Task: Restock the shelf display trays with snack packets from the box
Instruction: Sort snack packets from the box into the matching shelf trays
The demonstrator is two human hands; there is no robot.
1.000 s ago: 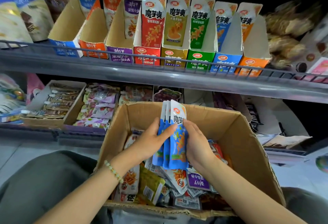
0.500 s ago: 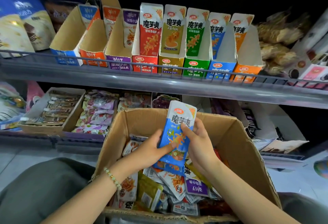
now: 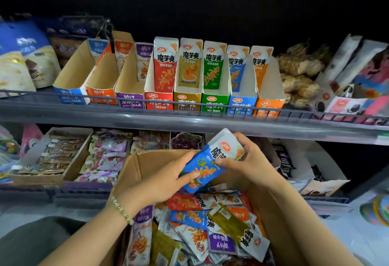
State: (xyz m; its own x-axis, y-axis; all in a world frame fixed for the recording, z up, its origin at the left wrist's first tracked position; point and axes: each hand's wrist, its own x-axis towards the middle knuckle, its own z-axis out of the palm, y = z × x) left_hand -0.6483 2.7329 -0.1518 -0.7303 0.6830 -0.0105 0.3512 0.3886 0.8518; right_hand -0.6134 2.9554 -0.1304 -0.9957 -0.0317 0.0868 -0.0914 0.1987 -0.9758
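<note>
Gripping blue snack packets [image 3: 207, 171] above the box [image 3: 137, 168]: left hand [image 3: 166, 179] and right hand [image 3: 250, 160]

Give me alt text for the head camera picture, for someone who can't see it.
A left hand and right hand hold blue snack packets tilted over a cardboard box of mixed packets. Above, a shelf carries a row of coloured display trays, including a blue tray.

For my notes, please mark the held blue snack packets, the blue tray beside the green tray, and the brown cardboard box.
blue snack packets [image 3: 205, 172]: head view, printed front.
blue tray [image 3: 242, 102]: head view, front wall.
brown cardboard box [image 3: 143, 166]: head view, inner wall.
</note>
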